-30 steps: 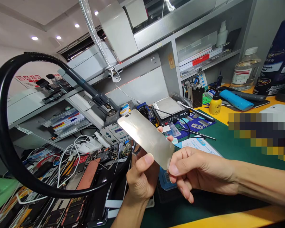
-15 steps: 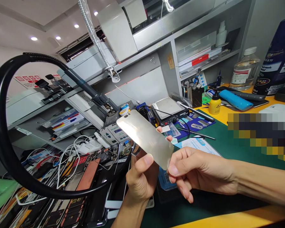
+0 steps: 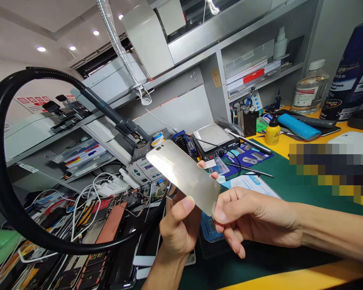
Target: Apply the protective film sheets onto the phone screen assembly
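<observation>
- On the tall dark-blue cylindrical can [image 3: 349, 74], the letters "tronic" can be read, the word's beginning being hidden by the curve; a barcode stands lower.
- On the small yellow plastic bottle [image 3: 272, 133], there is a dark triangular sign.
- On the white poster with red print [image 3: 33, 103], the boxed characters are too small to read surely.
- On the black box with flat metal top [image 3: 219, 147], white lettering and a red display remain unclear.

"What's on the left hand [image 3: 179, 230]?"
"It's bare, and so is the left forearm [image 3: 165, 269], as far as it shows."
"And the right hand [image 3: 251, 217]?"
"Bare too, slender-fingered, and the right forearm [image 3: 335, 229] just as uncovered"
</observation>
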Motion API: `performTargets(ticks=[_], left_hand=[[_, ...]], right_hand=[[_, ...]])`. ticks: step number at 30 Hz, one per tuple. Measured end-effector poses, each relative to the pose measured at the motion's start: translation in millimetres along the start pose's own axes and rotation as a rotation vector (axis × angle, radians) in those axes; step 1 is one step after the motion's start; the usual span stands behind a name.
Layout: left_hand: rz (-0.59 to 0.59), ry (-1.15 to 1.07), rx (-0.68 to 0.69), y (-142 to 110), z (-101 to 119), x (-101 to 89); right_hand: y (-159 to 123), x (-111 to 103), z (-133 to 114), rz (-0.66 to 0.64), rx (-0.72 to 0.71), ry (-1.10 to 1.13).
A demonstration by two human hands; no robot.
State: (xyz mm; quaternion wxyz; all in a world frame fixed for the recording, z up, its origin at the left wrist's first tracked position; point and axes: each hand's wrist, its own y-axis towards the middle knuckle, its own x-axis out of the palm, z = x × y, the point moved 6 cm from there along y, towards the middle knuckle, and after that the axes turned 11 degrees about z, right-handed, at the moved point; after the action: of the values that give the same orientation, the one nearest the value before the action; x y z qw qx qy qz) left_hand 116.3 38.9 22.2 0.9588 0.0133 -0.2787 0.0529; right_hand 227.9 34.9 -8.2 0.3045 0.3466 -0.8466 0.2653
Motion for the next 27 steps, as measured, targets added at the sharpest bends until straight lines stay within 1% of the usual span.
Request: performTargets(ticks=[5, 11, 14, 17, 20, 27], left_hand=[[0.003, -0.009, 0.009, -0.1, 0.2, 0.8], [0.034, -0.048, 0.035, 3.6, -3.1, -5.8], [0.023, -0.042, 0.039, 3.9, -2.7, -4.5], [0.019, -0.012, 0.012, 2.3, -1.8, -1.9], [0.01, 0.005, -0.002, 1.0, -0.2, -0.3], [-0.047, -0.032, 0.0, 0.7, 0.0, 1.5]], right_hand=[[0.0, 0.0, -0.1, -0.009, 0.006, -0.007], [0.6, 0.4, 0.1, -0.045, 0.006, -0.002], [0.6, 0.0, 0.0, -0.039, 0.003, -0.014], [0.1, -0.1, -0.6, -0.033, 0.0, -0.011], [-0.4, 1.0, -1.2, -0.055, -0.005, 0.008], [-0.1, 0.8, -1.2, -0.071, -0.005, 0.041]])
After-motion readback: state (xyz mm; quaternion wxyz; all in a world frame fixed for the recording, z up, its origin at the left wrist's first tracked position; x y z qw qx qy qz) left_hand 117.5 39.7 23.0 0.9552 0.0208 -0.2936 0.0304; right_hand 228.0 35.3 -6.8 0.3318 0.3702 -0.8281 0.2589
